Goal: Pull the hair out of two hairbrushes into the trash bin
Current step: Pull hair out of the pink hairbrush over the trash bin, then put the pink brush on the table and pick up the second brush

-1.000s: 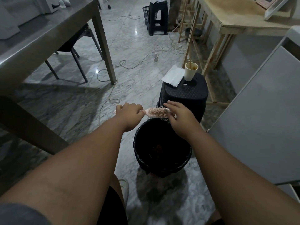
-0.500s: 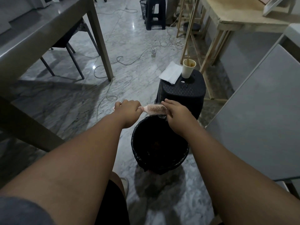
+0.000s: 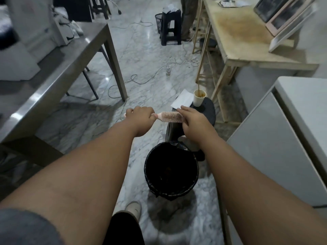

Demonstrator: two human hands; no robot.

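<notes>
Your left hand [image 3: 141,119] is closed in a fist round the handle of the pale pink plastic hairbrush [image 3: 170,117], so the handle is almost hidden and the bristled head sticks out to the right. The brush lies level in the air between your two hands, bristles up. Your right hand [image 3: 192,121] is curled over the far end of the head, fingertips on the bristles; whether any hair is caught in them is too small to tell. The round black trash bin [image 3: 148,183] stands open on the marble floor [image 3: 141,71], below the brush and nearer to you. Just behind the brush is a black plastic stool [image 3: 208,110] carrying a paper cup [image 3: 199,99].
</notes>
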